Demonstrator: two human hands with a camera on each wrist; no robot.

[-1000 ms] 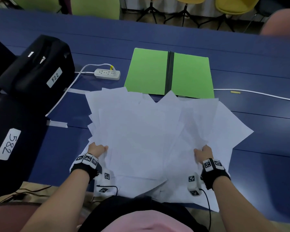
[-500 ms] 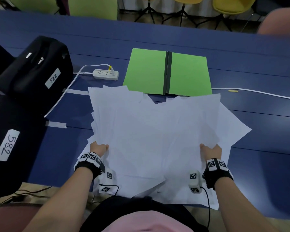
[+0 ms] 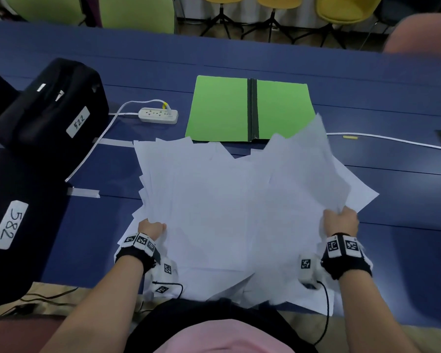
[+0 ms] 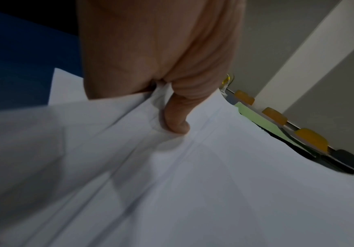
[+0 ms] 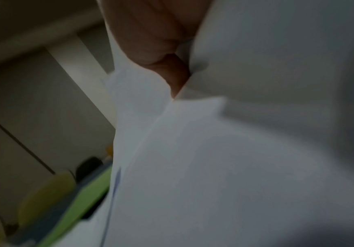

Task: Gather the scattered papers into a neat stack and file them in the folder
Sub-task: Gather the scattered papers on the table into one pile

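Note:
Several white papers (image 3: 229,200) lie fanned in a loose pile on the blue table (image 3: 392,98). My left hand (image 3: 152,226) grips the pile's left edge; in the left wrist view its thumb (image 4: 176,115) presses down on the papers (image 4: 214,183). At the right edge, my right hand (image 3: 340,221) pinches several sheets and lifts them, so their far corner stands up over the folder. The right wrist view shows the thumb (image 5: 171,73) clamped on the papers (image 5: 214,167). The green folder (image 3: 219,108) lies open and flat just beyond the pile.
Two black cases (image 3: 54,105) with number labels stand at the left. A white power strip (image 3: 158,115) with its cable lies left of the folder. Another white cable (image 3: 392,140) runs across the table at the right. Chairs (image 3: 138,11) stand behind the table.
My right hand has moved out to the right and raised its sheets, which now tilt up over the folder's right half. My left hand has kept its grip and barely shifted.

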